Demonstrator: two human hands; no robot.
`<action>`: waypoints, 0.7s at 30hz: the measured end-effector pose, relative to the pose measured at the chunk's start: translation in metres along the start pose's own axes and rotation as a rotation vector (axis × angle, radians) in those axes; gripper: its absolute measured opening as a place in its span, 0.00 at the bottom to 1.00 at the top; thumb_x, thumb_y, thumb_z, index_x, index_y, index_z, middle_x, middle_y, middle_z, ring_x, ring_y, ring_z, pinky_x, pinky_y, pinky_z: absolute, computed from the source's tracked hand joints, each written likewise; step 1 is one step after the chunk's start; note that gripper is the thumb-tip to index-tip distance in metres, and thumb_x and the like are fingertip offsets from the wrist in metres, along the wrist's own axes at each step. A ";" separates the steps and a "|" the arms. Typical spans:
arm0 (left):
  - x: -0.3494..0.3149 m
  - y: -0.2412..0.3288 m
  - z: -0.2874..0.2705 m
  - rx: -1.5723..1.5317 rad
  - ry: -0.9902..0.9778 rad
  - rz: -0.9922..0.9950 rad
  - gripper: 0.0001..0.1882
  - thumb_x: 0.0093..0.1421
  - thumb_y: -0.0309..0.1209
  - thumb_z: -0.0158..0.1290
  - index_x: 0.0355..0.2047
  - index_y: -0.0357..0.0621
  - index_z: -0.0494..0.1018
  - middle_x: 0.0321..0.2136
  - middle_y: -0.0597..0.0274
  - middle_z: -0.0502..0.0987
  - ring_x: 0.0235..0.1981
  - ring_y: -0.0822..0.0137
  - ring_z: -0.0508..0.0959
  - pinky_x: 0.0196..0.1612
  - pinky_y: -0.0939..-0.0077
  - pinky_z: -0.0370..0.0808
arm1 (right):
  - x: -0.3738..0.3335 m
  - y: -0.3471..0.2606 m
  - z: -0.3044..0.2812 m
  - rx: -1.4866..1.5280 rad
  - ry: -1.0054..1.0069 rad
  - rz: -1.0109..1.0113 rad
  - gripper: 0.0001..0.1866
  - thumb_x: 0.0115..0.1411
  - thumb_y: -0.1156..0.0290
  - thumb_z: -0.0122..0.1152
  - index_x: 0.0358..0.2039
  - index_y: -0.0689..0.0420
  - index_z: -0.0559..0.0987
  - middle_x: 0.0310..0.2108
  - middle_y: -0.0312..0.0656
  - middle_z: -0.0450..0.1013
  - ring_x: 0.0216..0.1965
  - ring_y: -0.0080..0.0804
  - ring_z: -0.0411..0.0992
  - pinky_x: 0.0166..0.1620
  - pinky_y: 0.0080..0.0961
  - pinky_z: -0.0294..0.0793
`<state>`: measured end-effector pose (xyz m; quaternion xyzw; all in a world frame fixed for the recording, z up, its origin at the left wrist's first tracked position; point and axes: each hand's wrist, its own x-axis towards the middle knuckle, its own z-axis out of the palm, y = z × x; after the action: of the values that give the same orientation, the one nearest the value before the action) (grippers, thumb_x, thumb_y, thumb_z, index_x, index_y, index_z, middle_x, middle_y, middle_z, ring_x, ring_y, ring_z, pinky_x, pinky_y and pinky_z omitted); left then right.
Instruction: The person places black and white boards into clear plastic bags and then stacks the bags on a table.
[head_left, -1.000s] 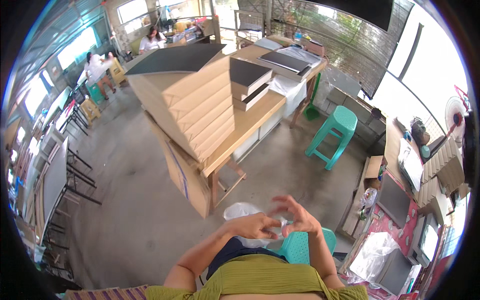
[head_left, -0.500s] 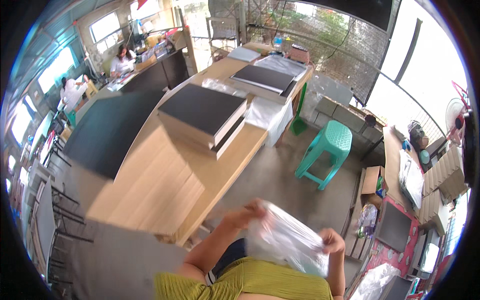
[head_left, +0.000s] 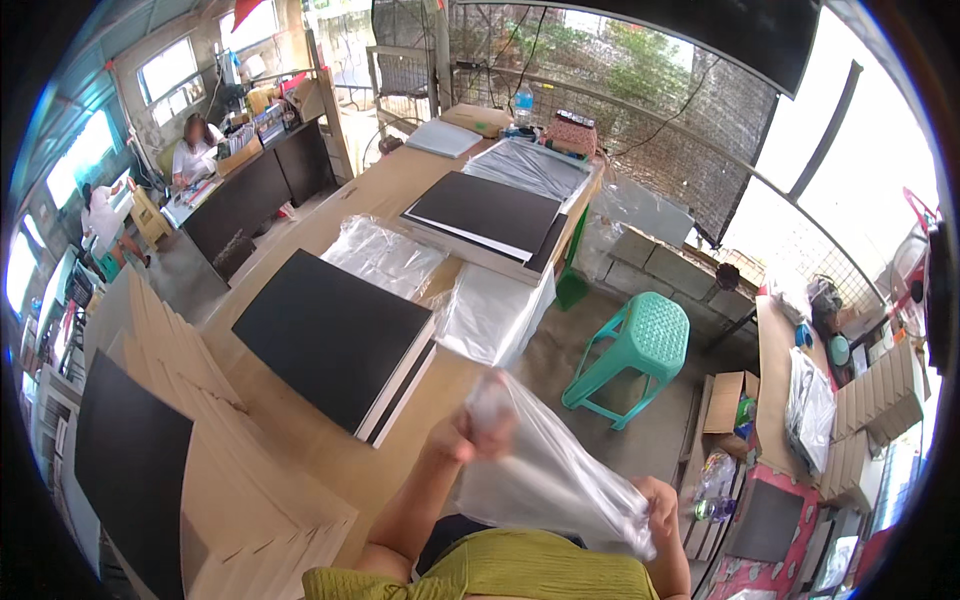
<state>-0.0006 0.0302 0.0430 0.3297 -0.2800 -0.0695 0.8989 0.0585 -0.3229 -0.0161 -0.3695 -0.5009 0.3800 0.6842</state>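
Observation:
A clear plastic bag [head_left: 560,460] is stretched in front of my body between my two hands. My left hand [head_left: 475,430], blurred by motion, is closed on its upper left end beside the table's edge. My right hand [head_left: 657,507] grips the bunched lower right end, fingers wrapped round it. Left of my left hand, a stack of black-covered boards [head_left: 335,340] with pale edges lies on the table. Just beyond my left hand, folded clear plastic [head_left: 490,310] hangs over the edge, and more crumpled plastic [head_left: 385,255] lies behind the stack.
Another black-topped stack [head_left: 485,215] sits farther along the wooden table [head_left: 265,400]. Brown cardboard pieces [head_left: 240,480] stand at the near left. A green plastic stool [head_left: 655,335] is on the floor to the right, near a side bench with an open carton [head_left: 730,400]. Two people are at far left.
The bag is now drawn out longer between my hands, and my left hand has moved left. My view has shifted, bringing the table and black stack nearer.

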 end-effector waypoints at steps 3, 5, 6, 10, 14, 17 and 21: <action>0.036 -0.011 -0.041 0.480 -0.136 -0.377 0.16 0.59 0.36 0.55 0.42 0.37 0.73 0.31 0.61 0.76 0.36 0.72 0.73 0.43 0.76 0.70 | -0.004 0.012 -0.046 0.333 1.211 0.084 0.15 0.46 0.64 0.64 0.31 0.61 0.77 0.22 0.39 0.73 0.17 0.30 0.69 0.24 0.30 0.72; 0.059 -0.025 -0.071 0.543 -0.255 -0.623 0.18 0.59 0.38 0.55 0.43 0.36 0.73 0.36 0.60 0.77 0.41 0.71 0.72 0.46 0.77 0.68 | -0.001 0.010 -0.087 0.394 1.523 0.080 0.15 0.47 0.66 0.62 0.33 0.61 0.76 0.21 0.38 0.72 0.16 0.30 0.68 0.23 0.31 0.72; 0.071 -0.026 -0.081 0.472 -0.260 -0.668 0.18 0.60 0.37 0.54 0.45 0.37 0.72 0.38 0.59 0.76 0.42 0.70 0.71 0.47 0.77 0.67 | 0.013 0.001 -0.114 0.368 1.396 0.007 0.15 0.47 0.66 0.61 0.33 0.61 0.76 0.21 0.38 0.72 0.16 0.30 0.68 0.23 0.31 0.72; 0.131 -0.038 -0.128 -0.201 -0.120 -0.047 0.15 0.66 0.44 0.40 0.42 0.51 0.71 0.21 0.69 0.73 0.26 0.74 0.72 0.38 0.75 0.70 | 0.053 -0.021 -0.213 0.302 1.057 0.038 0.19 0.48 0.61 0.63 0.35 0.64 0.76 0.25 0.40 0.73 0.21 0.31 0.71 0.27 0.29 0.72; 0.212 -0.024 -0.141 -0.762 -0.048 0.134 0.19 0.67 0.50 0.28 0.40 0.58 0.66 0.09 0.77 0.61 0.10 0.80 0.62 0.23 0.83 0.67 | 0.075 -0.028 -0.279 0.419 0.628 0.398 0.34 0.47 0.46 0.66 0.37 0.69 0.76 0.30 0.44 0.75 0.32 0.32 0.73 0.37 0.27 0.73; 0.235 -0.024 -0.182 -0.606 0.153 0.099 0.18 0.67 0.49 0.29 0.44 0.58 0.65 0.08 0.76 0.61 0.07 0.83 0.58 0.15 0.87 0.60 | 0.111 -0.050 -0.310 0.472 0.545 0.536 0.37 0.48 0.42 0.64 0.38 0.69 0.76 0.31 0.45 0.75 0.31 0.33 0.72 0.36 0.26 0.72; 0.251 -0.037 -0.240 -0.647 0.231 0.090 0.19 0.67 0.48 0.33 0.45 0.53 0.67 0.09 0.74 0.62 0.08 0.81 0.61 0.16 0.83 0.62 | 0.097 -0.028 -0.401 0.344 0.148 0.386 0.32 0.49 0.47 0.63 0.38 0.68 0.76 0.32 0.47 0.75 0.31 0.37 0.73 0.37 0.30 0.72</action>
<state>0.3423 0.0567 -0.0162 0.0204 -0.1543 -0.0773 0.9848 0.4700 -0.2990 -0.0423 -0.3632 -0.2980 0.5549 0.6865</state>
